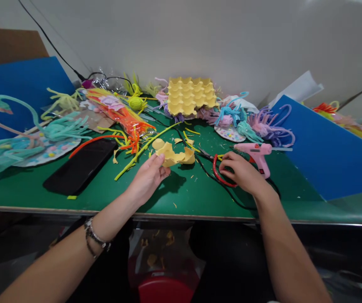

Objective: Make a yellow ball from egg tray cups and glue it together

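**L hand w/ yellow carton pc, R hand at red-hdl scissors**

We've got the yellow carton pc pinched btwn L thumb & fingers, held above the green table, approx. mid-view. Our R fingers are curled at the red loops; can't tell if they grip. Blades point away & L, toward the pc. Pink glue gun lies just beyond our R hand. Yellow egg tray sits at the back, by the wall, w/ fuzzy stems in pastel bunches near it. On our L: blk phone, lying flat, plus yellow-grn stems nearer our L hand.
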`<state>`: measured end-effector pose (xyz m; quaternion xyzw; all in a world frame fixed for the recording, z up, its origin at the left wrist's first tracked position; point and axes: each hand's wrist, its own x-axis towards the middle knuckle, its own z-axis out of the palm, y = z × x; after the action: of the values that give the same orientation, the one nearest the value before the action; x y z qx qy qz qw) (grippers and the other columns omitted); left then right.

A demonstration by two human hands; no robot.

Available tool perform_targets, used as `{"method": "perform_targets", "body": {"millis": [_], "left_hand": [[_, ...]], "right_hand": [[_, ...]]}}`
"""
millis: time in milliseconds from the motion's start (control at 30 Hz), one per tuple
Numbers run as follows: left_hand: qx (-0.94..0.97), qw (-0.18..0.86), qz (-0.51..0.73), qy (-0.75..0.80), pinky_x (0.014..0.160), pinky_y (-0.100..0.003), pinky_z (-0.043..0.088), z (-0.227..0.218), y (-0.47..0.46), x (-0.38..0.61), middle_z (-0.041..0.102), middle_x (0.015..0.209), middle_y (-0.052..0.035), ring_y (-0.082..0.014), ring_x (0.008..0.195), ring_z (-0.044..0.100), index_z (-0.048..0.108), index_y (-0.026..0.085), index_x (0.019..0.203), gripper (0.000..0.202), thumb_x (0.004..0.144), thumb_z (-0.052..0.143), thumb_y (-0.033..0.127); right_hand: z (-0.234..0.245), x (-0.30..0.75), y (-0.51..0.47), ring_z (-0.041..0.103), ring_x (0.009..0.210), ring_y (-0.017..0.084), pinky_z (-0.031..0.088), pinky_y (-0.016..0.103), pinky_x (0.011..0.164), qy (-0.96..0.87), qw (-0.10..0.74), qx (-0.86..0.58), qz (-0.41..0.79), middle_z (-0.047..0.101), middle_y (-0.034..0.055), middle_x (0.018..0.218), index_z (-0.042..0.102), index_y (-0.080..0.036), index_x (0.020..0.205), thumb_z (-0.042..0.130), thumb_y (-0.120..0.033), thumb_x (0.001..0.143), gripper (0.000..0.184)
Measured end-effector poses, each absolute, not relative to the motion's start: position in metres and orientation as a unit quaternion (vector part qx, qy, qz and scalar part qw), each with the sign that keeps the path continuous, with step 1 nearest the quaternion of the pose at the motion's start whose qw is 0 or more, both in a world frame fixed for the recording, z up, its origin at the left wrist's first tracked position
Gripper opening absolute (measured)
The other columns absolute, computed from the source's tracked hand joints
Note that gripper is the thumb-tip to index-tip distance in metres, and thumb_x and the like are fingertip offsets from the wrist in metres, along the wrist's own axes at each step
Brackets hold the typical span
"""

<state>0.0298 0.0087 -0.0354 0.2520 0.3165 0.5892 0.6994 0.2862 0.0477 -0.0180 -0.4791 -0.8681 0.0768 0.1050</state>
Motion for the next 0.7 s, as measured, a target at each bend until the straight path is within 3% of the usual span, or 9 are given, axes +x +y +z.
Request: {"method": "perform_targets", "body": {"millis": [333, 567, 700], "left_hand": [[0.242, 0.700, 0.592, 0.317, 0.052, -0.016, 0.043, -0.032, 0.008, 0.030, 0.058, 0.060, 0.0046, -0.0045, 0.049, 0.046, 0.063, 0.017, 0.074, 0.020, 0.065, 0.073, 0.032], [0.244, 0.700, 0.590, 0.320, 0.053, -0.016, 0.043, -0.033, 0.008, 0.029, 0.060, 0.063, 0.0046, -0.0046, 0.050, 0.047, 0.063, 0.018, 0.073, 0.020, 0.064, 0.073, 0.033], [0.250, 0.703, 0.584, 0.320, 0.054, -0.017, 0.042, -0.033, 0.008, 0.029, 0.060, 0.064, 0.0044, -0.0043, 0.050, 0.047, 0.062, 0.018, 0.073, 0.017, 0.068, 0.071, 0.031]], "right_hand": [[-0.010, 0.283, 0.045, 0.055, 0.080, 0.019, 0.045, 0.033, 0.073, -0.749, 0.361, -0.514, 0.213, 0.060, 0.0043, 0.081, 0.053, -0.021, 0.075, 0.050, -0.040, 0.079, 0.019], [0.002, 0.281, 0.034, 0.059, 0.072, 0.016, 0.047, 0.031, 0.070, -0.699, 0.404, -0.520, 0.281, 0.060, 0.0020, 0.074, 0.049, -0.022, 0.072, 0.052, -0.044, 0.076, 0.022], [0.005, 0.285, 0.029, 0.049, 0.049, 0.011, 0.041, 0.025, 0.049, -0.736, 0.293, -0.529, 0.304, 0.051, -0.0036, 0.057, 0.046, -0.022, 0.074, 0.047, -0.041, 0.080, 0.019]]}}
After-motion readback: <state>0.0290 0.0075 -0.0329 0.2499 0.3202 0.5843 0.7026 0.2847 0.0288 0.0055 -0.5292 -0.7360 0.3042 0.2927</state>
